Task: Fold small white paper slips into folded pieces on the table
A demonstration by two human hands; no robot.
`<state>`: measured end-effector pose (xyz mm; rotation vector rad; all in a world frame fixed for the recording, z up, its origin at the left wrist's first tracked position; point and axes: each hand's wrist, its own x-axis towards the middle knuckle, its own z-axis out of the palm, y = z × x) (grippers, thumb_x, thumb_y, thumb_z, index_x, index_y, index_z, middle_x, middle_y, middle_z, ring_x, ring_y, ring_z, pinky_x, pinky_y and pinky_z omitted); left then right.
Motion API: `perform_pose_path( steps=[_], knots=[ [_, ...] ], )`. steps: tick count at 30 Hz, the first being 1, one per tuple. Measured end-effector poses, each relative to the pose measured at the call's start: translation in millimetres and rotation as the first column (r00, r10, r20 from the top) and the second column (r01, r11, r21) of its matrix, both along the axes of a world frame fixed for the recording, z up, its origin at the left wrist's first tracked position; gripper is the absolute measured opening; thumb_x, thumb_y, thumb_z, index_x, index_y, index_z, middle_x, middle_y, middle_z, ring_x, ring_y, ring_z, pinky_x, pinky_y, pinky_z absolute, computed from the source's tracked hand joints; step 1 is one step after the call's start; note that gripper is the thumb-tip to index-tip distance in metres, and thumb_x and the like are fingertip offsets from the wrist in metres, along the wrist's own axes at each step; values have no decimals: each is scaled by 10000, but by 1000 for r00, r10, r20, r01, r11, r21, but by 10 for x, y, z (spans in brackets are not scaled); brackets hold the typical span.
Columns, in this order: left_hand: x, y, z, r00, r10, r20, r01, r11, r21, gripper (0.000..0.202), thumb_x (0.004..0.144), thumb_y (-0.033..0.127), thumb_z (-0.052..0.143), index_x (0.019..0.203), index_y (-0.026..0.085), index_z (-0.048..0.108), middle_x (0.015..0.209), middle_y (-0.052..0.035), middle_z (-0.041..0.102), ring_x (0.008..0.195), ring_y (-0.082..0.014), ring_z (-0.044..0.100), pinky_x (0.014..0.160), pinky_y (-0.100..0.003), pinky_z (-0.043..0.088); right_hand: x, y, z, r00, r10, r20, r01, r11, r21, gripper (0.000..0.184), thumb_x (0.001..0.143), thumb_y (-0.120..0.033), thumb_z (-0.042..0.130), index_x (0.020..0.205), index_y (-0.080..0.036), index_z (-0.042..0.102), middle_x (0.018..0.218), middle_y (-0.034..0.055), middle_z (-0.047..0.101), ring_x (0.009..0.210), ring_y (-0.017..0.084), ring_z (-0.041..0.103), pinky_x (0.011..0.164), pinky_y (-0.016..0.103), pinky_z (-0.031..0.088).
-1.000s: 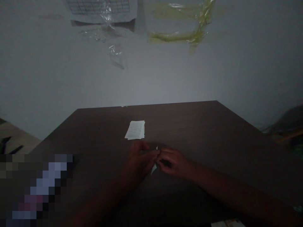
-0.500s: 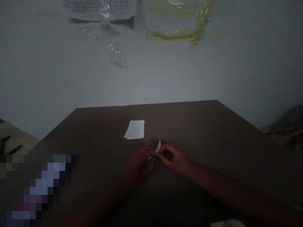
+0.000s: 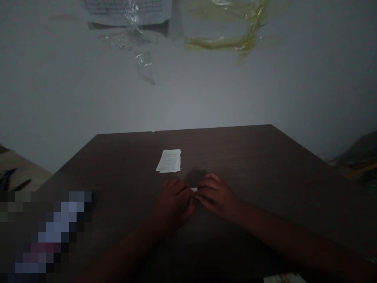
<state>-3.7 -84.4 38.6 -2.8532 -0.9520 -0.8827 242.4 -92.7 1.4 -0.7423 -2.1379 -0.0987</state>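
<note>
Between my two hands is a small piece of white paper (image 3: 194, 189), of which only a narrow strip shows. My left hand (image 3: 174, 200) is closed on its left end, fingers curled over it. My right hand (image 3: 217, 195) pinches the right end, its fingertips almost meeting those of the left. Most of the paper is hidden behind the fingers. Just beyond my left hand, a small stack of printed paper sheets (image 3: 169, 161) lies on the table, its edges slightly uneven.
The dark brown table (image 3: 235, 153) meets a grey wall (image 3: 191, 94) with tape and plastic scraps stuck on it. A blurred-out object (image 3: 59, 228) covers the left side. A pale item (image 3: 284, 278) shows at the bottom edge.
The paper stood up tilted between my fingers before; now it shows as a flat strip. My fingers have curled further over it, and the right hand's fingers have risen slightly.
</note>
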Motion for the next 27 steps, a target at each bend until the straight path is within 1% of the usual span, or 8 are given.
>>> perform_pose_path(
  steps=[5, 10, 13, 16, 18, 20, 22, 27],
  knots=[
    [31, -34, 26, 998, 33, -50, -29, 997, 76, 229, 887, 40, 771, 880, 246, 669, 933, -41, 791, 923, -293, 753, 843, -445, 583, -30, -52, 41, 1000, 12, 10, -12, 1000, 7, 146, 1176, -199, 694, 1070, -262, 772, 983, 36, 835, 1024, 276, 752, 918, 482, 602],
    [-61, 55, 25, 994, 89, -56, -80, 987, 137, 206, 881, 63, 729, 866, 250, 643, 895, -31, 758, 878, -276, 706, 821, -431, 564, 42, -25, 49, 1000, 3, -24, -4, 1000, -4, 151, 1173, -195, 695, 1124, -279, 811, 1008, 43, 847, 1011, 271, 758, 910, 477, 612],
    [-172, 141, 23, 989, 136, -50, -130, 985, 117, 178, 901, 85, 709, 879, 253, 652, 904, -30, 748, 884, -272, 689, 839, -423, 570, 98, 20, 36, 999, -16, -44, 16, 1000, -6, 141, 1171, -209, 713, 1097, -272, 816, 1010, 37, 848, 1003, 263, 762, 912, 465, 621],
    [-242, 174, 40, 987, 159, 0, -158, 982, 105, 177, 922, 97, 694, 868, 259, 648, 909, -38, 752, 872, -275, 686, 824, -426, 571, 119, 55, 25, 997, -30, -67, 30, 999, 9, 146, 1178, -221, 719, 1064, -256, 802, 992, 39, 840, 961, 254, 754, 914, 463, 631],
    [-237, 156, 52, 990, 134, 30, -137, 984, 110, 167, 956, 94, 682, 917, 256, 684, 947, -53, 780, 901, -285, 707, 838, -437, 584, 114, 60, 21, 997, -37, -64, 38, 999, 12, 143, 1173, -208, 723, 1060, -249, 801, 986, 46, 840, 953, 257, 748, 906, 466, 629],
    [-194, 119, 54, 994, 92, 52, -97, 988, 124, 174, 991, 94, 675, 1011, 256, 735, 1010, -69, 816, 960, -297, 736, 869, -447, 600, 98, 47, 22, 998, -43, -39, 43, 999, 3, 137, 1162, -195, 731, 1060, -251, 803, 986, 46, 842, 975, 264, 746, 904, 468, 619],
    [-134, 82, 41, 997, 56, 53, -62, 990, 128, 194, 1008, 97, 689, 1070, 264, 765, 1049, -67, 838, 989, -295, 747, 890, -447, 603, 74, 23, 25, 999, -43, -10, 43, 999, -7, 136, 1153, -186, 738, 1056, -255, 803, 982, 41, 839, 1000, 270, 743, 916, 472, 608],
    [-9, 21, -18, 1000, 16, -6, -16, 993, 117, 182, 967, 70, 726, 961, 252, 730, 988, -39, 819, 919, -275, 721, 855, -445, 559, 3, -28, 32, 999, -24, 27, 24, 999, 23, 120, 1145, -186, 739, 1063, -250, 800, 957, 41, 822, 984, 273, 723, 901, 470, 585]
  ],
)
